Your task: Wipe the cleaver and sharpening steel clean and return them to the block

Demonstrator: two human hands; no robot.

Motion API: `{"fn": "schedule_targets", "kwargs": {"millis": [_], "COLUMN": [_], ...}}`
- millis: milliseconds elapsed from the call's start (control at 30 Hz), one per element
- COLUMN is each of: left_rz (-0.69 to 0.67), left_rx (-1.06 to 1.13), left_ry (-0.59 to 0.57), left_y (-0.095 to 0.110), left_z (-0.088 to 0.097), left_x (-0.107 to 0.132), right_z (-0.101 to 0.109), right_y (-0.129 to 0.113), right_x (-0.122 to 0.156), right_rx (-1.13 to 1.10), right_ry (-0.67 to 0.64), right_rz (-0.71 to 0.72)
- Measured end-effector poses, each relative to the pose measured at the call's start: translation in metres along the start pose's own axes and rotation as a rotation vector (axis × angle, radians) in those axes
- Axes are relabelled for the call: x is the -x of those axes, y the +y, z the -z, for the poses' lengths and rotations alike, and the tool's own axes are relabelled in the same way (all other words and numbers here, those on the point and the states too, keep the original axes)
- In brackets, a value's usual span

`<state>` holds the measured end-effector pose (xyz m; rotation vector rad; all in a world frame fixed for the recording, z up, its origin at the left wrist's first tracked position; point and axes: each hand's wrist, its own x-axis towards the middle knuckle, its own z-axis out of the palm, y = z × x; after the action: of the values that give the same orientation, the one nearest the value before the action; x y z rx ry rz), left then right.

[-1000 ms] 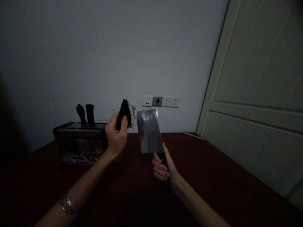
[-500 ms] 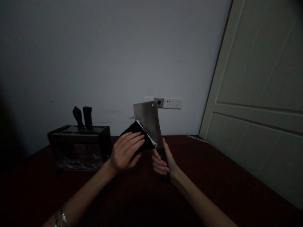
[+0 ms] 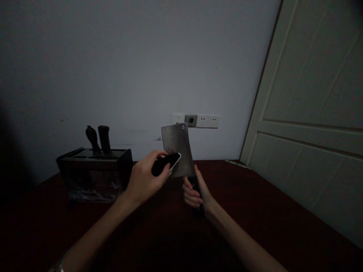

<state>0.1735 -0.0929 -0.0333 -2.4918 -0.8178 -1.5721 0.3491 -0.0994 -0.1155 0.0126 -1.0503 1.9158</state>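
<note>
Right hand grips the cleaver, blade up, right of the slotted knife holder; left hand pinches a black cloth at the blade's face, best pressed flat, fingertips clear of the edge

Part of the blade is being covered by the black pad in the left hand; the cleaver handle is being partly hidden by the right hand. The leftmost wall plate is being overlapped by the blade. The bracelet is being cut off by the lower edge, the door by the right one.
</note>
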Motion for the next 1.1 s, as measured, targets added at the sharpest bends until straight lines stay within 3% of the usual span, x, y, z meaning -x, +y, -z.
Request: {"fn": "schedule_targets", "kwargs": {"millis": [100,200,300,400,467,600,833,1100], "left_rz": [-0.062,-0.134,-0.305,-0.528,-0.605,-0.595,-0.574,-0.544], "left_rx": [0.045,0.049,-0.049,-0.194,-0.248,-0.265,-0.241,-0.164], "left_ry": [-0.074,-0.066,-0.079,-0.188,-0.269,-0.364,-0.434,-0.444], "left_y": [-0.003,-0.006,-0.005,-0.002,-0.001,-0.001,0.002,-0.013], "left_z": [-0.010,-0.014,-0.016,-0.021,-0.026,-0.033,-0.034,-0.031], "left_x": [0.000,-0.001,-0.004,-0.004,-0.002,0.002,0.003,0.002], "right_z": [0.004,0.008,0.012,0.015,0.017,0.018,0.017,0.008], "right_y": [0.002,0.003,0.003,0.005,0.006,0.004,0.003,-0.002], "right_x": [-0.003,-0.005,-0.006,-0.006,-0.006,-0.006,-0.005,-0.003], "right_rx": [-0.039,-0.070,-0.089,-0.108,-0.121,-0.133,-0.142,-0.102], "right_ry": [-0.018,-0.050,-0.048,-0.040,-0.051,-0.038,0.108,0.069], "right_rz": [0.013,0.043,0.068,0.070,0.073,0.057,0.023,0.037]}}
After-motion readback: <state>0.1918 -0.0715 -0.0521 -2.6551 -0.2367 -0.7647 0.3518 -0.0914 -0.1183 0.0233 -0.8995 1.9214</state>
